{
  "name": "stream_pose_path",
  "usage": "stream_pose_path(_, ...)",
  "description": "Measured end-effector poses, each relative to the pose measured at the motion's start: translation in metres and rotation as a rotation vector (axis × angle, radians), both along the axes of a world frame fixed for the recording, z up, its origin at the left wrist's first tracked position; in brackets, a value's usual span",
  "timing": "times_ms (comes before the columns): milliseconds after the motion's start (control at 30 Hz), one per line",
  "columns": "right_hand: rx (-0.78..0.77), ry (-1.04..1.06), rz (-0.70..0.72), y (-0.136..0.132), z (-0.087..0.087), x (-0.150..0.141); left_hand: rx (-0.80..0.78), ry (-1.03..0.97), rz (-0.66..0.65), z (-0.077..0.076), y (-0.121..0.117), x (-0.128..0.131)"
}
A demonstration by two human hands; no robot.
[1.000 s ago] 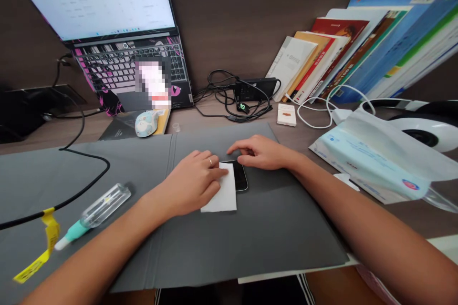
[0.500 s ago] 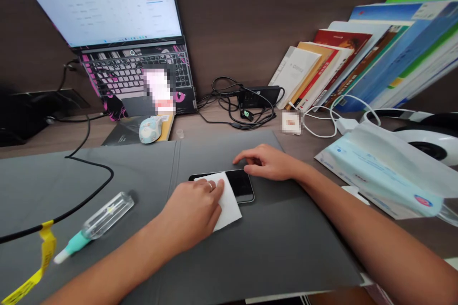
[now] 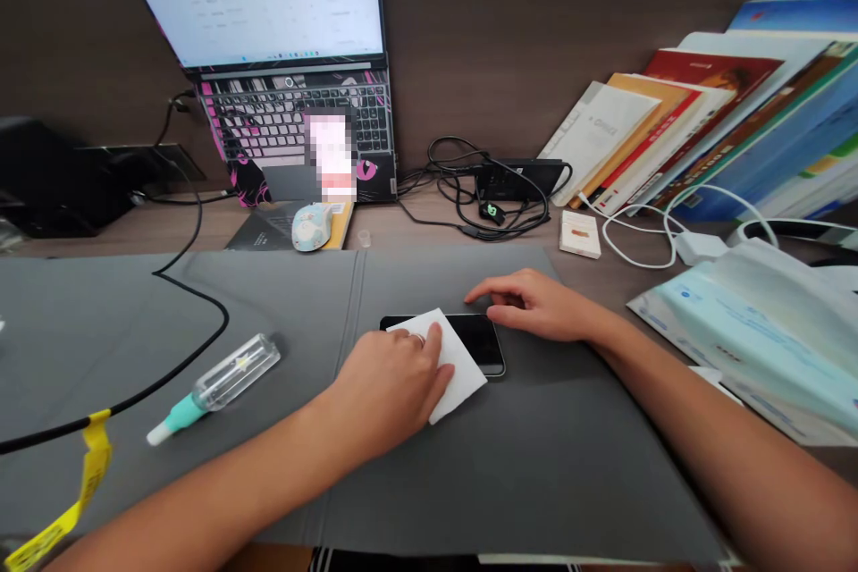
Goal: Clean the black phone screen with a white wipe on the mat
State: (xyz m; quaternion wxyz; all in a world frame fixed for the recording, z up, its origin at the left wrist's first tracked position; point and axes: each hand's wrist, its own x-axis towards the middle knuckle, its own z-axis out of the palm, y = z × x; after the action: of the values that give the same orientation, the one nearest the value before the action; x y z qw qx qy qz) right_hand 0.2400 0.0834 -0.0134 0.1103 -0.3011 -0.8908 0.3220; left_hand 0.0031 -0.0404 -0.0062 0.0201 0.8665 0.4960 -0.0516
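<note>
A dark-screened smartphone (image 3: 483,341) lies flat on the grey desk mat (image 3: 536,465). Over its left part is a folded white wipe (image 3: 461,375), set at a slant and reaching past the phone's near edge. My left hand (image 3: 395,380), with a ring on one finger, presses on the wipe, fingers bent over it and thumb along its near side. My right hand (image 3: 529,304) is at the phone's upper right corner, its thumb by the edge and index finger stretched out beyond it. A clear bottle (image 3: 238,371) with a mint-green neck lies on its side to the left.
Behind the mat stand an open laptop (image 3: 301,130), a mouse (image 3: 312,226) and a black adapter (image 3: 519,183) with coiled cables. Leaning books (image 3: 670,143) and a light-blue wipes packet (image 3: 757,322) are at right. A black cable (image 3: 224,317) crosses the mat at left.
The whole view has shifted, so things appear farther right. My left hand and the wipe have turned slightly on the phone. My right hand keeps its place at the phone's corner.
</note>
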Motion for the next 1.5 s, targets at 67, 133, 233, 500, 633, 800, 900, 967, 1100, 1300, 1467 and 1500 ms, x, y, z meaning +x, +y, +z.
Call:
stream_pose_path(67, -0.012, 0.002, -0.003, 0.0, 0.0, 0.0, 0.001, 0.013, 0.021, 0.001, 0.0, -0.003)
stream_pose_path(133, -0.025, 0.004, -0.006, 0.001, 0.0, -0.001, 0.0, 0.015, 0.025, 0.001, 0.001, -0.005)
stream_pose_path(233, -0.035, 0.008, -0.009, 0.001, 0.0, -0.001, -0.003, 0.003, 0.002, 0.0, 0.002, -0.007)
stream_pose_path(500, -0.034, 0.004, -0.014, 0.0, -0.001, 0.001, 0.048, -0.124, -0.144, -0.009, 0.009, -0.01)
stream_pose_path(633, -0.03, -0.006, -0.014, 0.0, -0.001, 0.002, 0.094, -0.251, -0.2, -0.011, 0.021, -0.015)
stream_pose_path(800, -0.03, -0.021, -0.011, 0.0, 0.0, 0.002, 0.177, -0.378, -0.119, -0.003, 0.043, -0.04)
stream_pose_path(900, -0.018, -0.041, -0.008, 0.0, 0.001, 0.001, 0.172, -0.43, -0.166, 0.005, 0.05, -0.056)
stream_pose_path(967, -0.004, -0.053, -0.006, -0.002, 0.001, -0.001, 0.152, -0.467, -0.231, 0.009, 0.053, -0.061)
stream_pose_path(1100, 0.093, -0.076, -0.009, -0.006, 0.003, -0.001, 0.123, -0.538, -0.253, 0.002, 0.063, -0.059)
stream_pose_path(1300, 0.169, 0.156, 0.113, -0.03, 0.017, -0.006, 0.084, -0.61, -0.145, -0.021, 0.08, -0.048)
stream_pose_path(1467, 0.198, -0.071, 0.312, -0.058, 0.029, -0.027, 0.13, -0.683, -0.013, -0.018, 0.083, -0.056)
stream_pose_path(1500, 0.219, -0.119, 0.325, -0.061, 0.028, -0.033, 0.139, -0.697, 0.023, -0.017, 0.083, -0.058)
